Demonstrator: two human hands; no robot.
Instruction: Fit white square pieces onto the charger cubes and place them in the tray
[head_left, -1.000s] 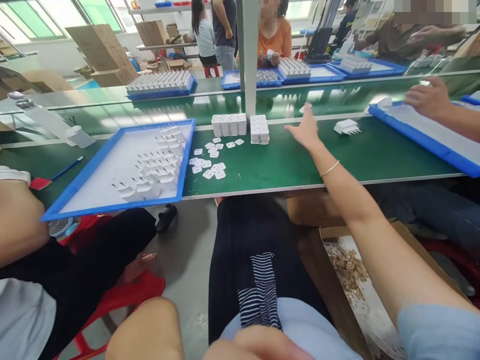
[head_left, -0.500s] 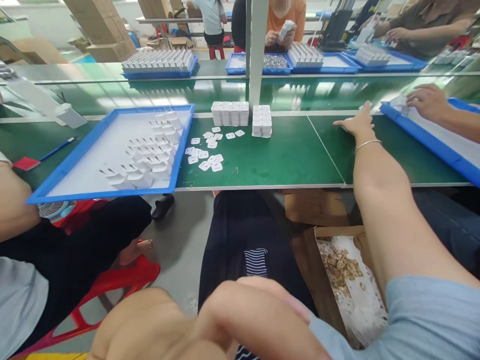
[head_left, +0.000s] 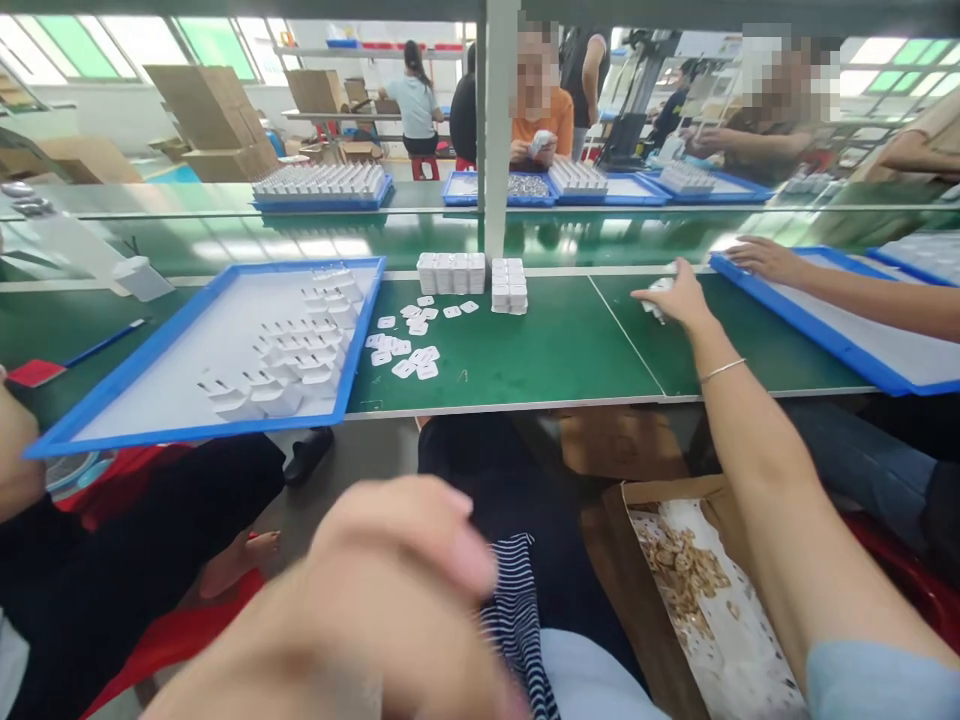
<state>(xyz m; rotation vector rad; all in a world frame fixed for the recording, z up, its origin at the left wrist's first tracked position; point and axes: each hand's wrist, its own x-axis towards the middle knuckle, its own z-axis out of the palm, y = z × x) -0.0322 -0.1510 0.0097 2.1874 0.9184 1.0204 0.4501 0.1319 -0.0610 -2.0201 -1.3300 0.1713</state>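
R hand (head_left: 675,293) moved onto white plug (head_left: 656,298), gripping it; blue tray (head_left: 187,425) w/ plugs

Glossy white plastic plug (head_left: 657,297), matt green bench top (head_left: 570,340) (smooth, faintly reflective), thin metal bangle (head_left: 721,370), brown cardboard box (head_left: 622,520).

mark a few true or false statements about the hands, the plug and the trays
1. The right hand rests on a white plug on the green table. True.
2. The left hand lies on the table. False: it is raised close to the camera, blurred, above the lap.
3. The blue tray at left holds white plugs. True.
4. The box under the table is full of white plugs. False: it holds small brownish parts.
5. The small white tags lie inside the tray. False: on the table beside it.
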